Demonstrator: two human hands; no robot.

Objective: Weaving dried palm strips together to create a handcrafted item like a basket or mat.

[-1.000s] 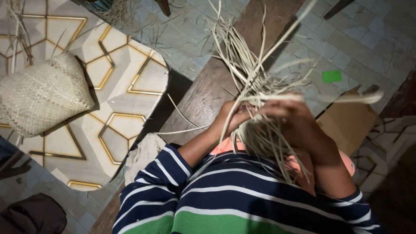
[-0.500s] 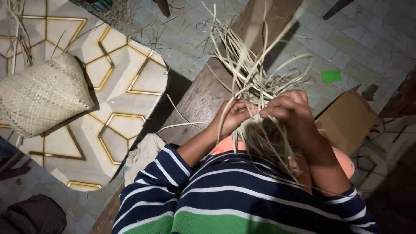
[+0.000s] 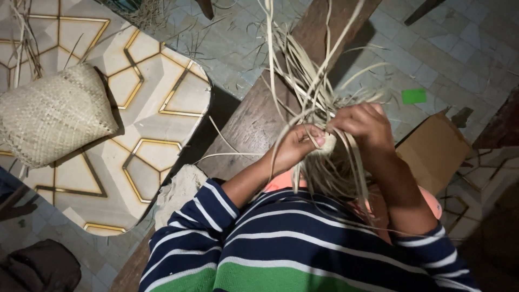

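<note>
Tiled floor surrounds a dark wooden bench (image 3: 254, 116). Both hands, left hand (image 3: 296, 147) and right hand (image 3: 363, 125), close together, grip pale straw strips (image 3: 313, 92) above it. Woven basket (image 3: 51, 116) lies well apart; cardboard box (image 3: 432, 154) beside.

Dry matt straw strips (image 3: 313, 103), rough wooden bench (image 3: 254, 119)

Pale tiled floor (image 3: 459, 38), dark wooden bench (image 3: 254, 119), gold-patterned low table (image 3: 157, 97), perhaps dimly lit.
</note>
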